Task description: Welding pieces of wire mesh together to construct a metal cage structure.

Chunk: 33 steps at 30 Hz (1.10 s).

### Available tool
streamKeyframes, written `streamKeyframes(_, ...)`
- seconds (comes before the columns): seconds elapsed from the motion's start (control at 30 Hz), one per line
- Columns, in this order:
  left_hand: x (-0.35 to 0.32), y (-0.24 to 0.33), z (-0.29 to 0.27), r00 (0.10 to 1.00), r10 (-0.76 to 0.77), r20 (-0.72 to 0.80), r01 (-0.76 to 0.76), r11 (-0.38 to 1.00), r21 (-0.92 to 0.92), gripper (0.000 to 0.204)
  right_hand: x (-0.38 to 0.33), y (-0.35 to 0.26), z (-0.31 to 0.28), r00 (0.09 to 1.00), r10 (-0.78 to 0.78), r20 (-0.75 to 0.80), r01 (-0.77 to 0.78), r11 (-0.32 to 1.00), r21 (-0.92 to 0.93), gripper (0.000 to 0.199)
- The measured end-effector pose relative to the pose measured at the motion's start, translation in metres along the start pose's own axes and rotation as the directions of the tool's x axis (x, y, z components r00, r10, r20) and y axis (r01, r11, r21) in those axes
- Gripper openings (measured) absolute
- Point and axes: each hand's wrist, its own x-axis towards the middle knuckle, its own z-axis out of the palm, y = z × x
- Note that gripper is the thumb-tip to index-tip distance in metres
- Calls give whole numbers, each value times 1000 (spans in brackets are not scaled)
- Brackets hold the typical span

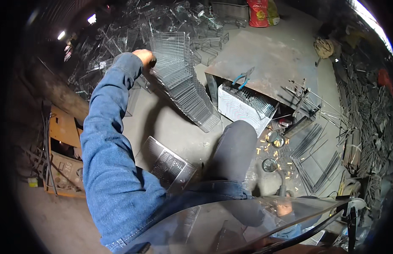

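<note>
My left arm, in a blue denim sleeve, stretches forward to a tall leaning stack of wire mesh baskets (175, 74). At the stack's left edge my left hand (145, 57) is closed on it; the fingertips are mostly hidden. Low on the right, my right hand (284, 208) shows blurred through a clear visor (213, 213). It appears closed around the lower end of a grey tool with a curved neck (283, 183), whose kind I cannot make out. A separate mesh basket (167, 163) lies on the floor left of my knee.
A metal table (264, 48) stands ahead, with blue-handled pliers (243, 78) at its near edge. Before it is a white wire-filled box (243, 108). Round tins (269, 165) and scattered stubs lie right of my knee. Wire rods (323, 169) and a basket heap (120, 38) flank the area.
</note>
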Motion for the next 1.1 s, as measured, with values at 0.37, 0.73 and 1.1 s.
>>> streamKeyframes(0.37,-27,-41,-49,979,-192,-68,198,975,104,30,11,-7,37,979,200,-25,-171,760,-627,39)
streamKeyframes(0.73,-39,-64,-75,441,-249,-863,135,968,-210,28,7,32,37,986,155,60,-50,618,-785,45)
streamKeyframes(1.1,29,288,-128,612,-541,-577,-785,-326,-527,22,78,-137,-81,650,-523,-551,406,852,-330,53)
